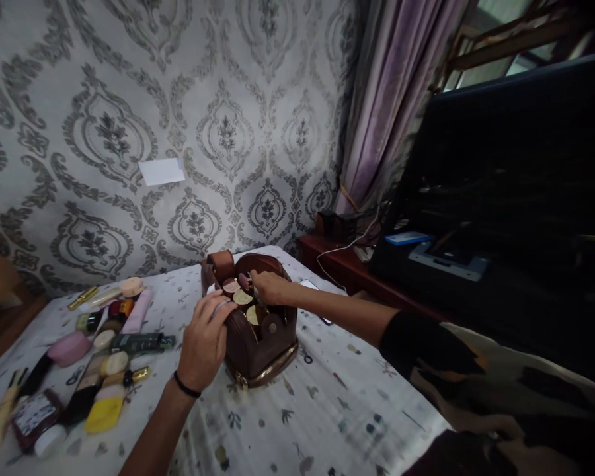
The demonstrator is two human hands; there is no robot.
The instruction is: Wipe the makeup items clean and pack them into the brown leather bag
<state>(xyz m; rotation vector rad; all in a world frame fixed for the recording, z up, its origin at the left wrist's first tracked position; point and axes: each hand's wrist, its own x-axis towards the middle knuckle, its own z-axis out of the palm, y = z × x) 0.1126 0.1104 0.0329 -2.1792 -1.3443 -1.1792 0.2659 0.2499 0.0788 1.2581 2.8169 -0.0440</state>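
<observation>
Brown leather-look zip bag [265, 365] open on a printed cloth [337, 410], both hands at it.
Left hand [205, 340] holds the bag's left rim, fingers bent over the edge; right hand [270, 287] is inside the mouth at a mauve item [245, 282], fingers close together, firm grip on it cannot be told. Round gold-toned lids [242, 297] nearby in the bag; loose cosmetics, including a dark green bottle [141, 342], lie to the left.

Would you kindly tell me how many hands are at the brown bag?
2: left hand at the left edge of the brown bag, right hand at its opening.
</observation>
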